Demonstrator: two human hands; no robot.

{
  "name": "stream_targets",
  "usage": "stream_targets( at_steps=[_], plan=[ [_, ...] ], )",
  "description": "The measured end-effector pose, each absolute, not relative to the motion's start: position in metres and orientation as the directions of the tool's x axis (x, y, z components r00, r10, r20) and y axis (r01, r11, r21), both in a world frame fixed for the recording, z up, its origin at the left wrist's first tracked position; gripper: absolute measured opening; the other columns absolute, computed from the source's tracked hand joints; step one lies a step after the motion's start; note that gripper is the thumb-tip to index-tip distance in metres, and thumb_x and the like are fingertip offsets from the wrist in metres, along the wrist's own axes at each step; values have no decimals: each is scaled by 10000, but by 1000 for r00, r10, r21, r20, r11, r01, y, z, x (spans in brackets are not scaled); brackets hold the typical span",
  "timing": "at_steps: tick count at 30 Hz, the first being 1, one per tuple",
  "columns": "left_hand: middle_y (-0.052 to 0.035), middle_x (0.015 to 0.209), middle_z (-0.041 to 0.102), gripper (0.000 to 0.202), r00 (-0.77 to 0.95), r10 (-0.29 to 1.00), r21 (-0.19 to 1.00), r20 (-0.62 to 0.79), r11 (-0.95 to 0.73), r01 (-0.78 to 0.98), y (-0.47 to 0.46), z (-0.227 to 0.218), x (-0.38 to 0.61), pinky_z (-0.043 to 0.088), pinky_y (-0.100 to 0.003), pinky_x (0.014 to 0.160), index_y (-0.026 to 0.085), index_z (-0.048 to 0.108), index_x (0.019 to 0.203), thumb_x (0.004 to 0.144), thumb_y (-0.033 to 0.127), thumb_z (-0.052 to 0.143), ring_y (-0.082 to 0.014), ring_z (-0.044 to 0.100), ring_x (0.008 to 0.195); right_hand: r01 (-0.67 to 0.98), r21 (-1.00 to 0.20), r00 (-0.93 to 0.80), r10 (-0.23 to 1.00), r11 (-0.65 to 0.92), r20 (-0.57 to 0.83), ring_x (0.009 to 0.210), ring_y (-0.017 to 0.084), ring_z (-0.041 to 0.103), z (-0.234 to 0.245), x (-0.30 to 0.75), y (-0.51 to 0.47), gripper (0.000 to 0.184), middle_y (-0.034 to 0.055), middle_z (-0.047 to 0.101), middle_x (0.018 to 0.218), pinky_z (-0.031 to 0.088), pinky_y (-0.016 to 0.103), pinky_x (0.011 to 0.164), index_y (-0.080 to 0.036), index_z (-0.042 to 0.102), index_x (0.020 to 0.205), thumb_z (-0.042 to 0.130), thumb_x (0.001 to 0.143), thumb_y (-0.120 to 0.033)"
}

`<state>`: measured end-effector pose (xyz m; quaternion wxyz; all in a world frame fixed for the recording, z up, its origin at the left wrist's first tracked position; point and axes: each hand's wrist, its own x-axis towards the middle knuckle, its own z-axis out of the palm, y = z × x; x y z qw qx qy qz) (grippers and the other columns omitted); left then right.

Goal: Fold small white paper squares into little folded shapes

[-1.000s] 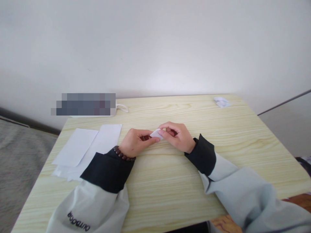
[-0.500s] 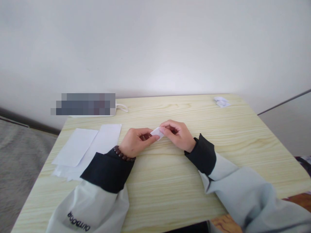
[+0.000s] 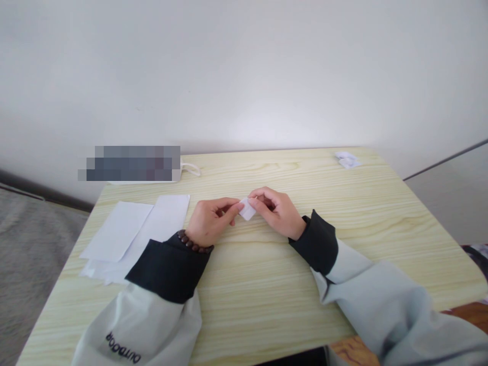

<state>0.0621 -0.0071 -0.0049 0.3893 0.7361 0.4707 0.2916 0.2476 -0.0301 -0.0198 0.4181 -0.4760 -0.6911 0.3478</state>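
Note:
A small folded piece of white paper is pinched between both my hands just above the light wooden table. My left hand grips its left edge with thumb and fingers; a dark bead bracelet circles that wrist. My right hand holds the paper's right side with its fingers curled over it. Both forearms lie on the table in pale sleeves with black cuffs.
Several white paper sheets lie stacked on the table's left side. A white object with a loop sits at the back left next to a blurred patch. Small folded white paper pieces rest at the far right corner. A white wall stands behind.
The folded paper has turned in my fingers and now hangs lower between the hands. My left thumb and fingers have shifted up to its edge. The arms have stayed in place.

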Motion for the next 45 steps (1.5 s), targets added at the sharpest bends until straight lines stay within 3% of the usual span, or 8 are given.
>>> stream_targets(
  at_steps=[7, 18, 26, 38, 45],
  plan=[
    [-23, 671, 667, 340, 350, 935, 897, 50, -196, 395, -4, -4, 63, 408, -193, 469, 141, 683, 879, 787, 449, 574, -99, 529, 504, 415, -849, -203, 943, 328, 265, 477, 69, 385, -22, 246, -31, 185, -53, 461, 552, 305, 209, 475, -174, 555, 798, 511, 875, -336],
    [-29, 717, 683, 340, 400, 917, 854, 10, -215, 473, -5, -8, 63, 389, -211, 453, 144, 680, 881, 761, 450, 597, -93, 494, 470, 411, -855, -259, 939, 318, 225, 471, 65, 385, -17, 247, -32, 239, -50, 473, 551, 303, 199, 464, -174, 538, 731, 495, 883, -354],
    [-77, 867, 709, 393, 391, 920, 919, -10, -146, 367, -3, -11, 64, 479, -251, 581, 129, 612, 960, 730, 445, 646, -143, 612, 643, 408, -863, -231, 948, 298, 218, 467, 67, 431, -18, 248, -31, 233, -38, 536, 562, 337, 195, 480, -171, 583, 765, 472, 895, -329],
    [-15, 720, 678, 333, 427, 904, 889, -14, -184, 418, -4, -7, 63, 415, -210, 490, 143, 626, 892, 722, 428, 648, -92, 524, 507, 390, -872, -231, 948, 295, 217, 449, 55, 438, -20, 248, -31, 229, -29, 589, 589, 348, 184, 473, -170, 566, 745, 497, 888, -335],
    [-26, 689, 683, 349, 405, 914, 914, -17, -150, 377, -3, -6, 65, 428, -217, 507, 140, 631, 938, 754, 436, 609, -126, 587, 568, 362, -887, -210, 952, 288, 224, 460, 59, 459, -22, 248, -31, 199, -26, 600, 618, 367, 189, 491, -175, 553, 782, 481, 895, -322]
  ],
)
